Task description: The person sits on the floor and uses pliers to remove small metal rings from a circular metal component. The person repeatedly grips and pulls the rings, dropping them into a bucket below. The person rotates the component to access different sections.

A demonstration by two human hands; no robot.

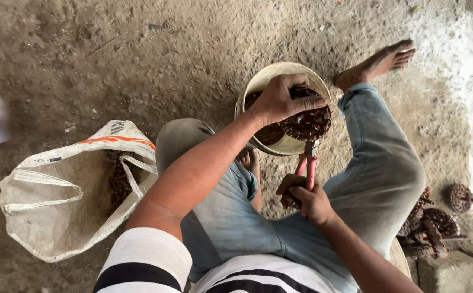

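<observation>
Your left hand (280, 100) grips rusty chain (301, 122) in the bucket (280, 73) on the floor between your legs; your right hand (307, 198) holds red pliers (308, 163) tight, just beside it.

Red-handled pliers (308, 169), cream bucket (269, 76), striped shirt (193, 271)

Single head-worn view, looking steeply down from above the seated person's chest at close range. The pale bucket (283, 108) sits just above frame centre; white sack (68, 190) lower left of it, rusty metal parts (429, 228) lower right. No second view.
</observation>
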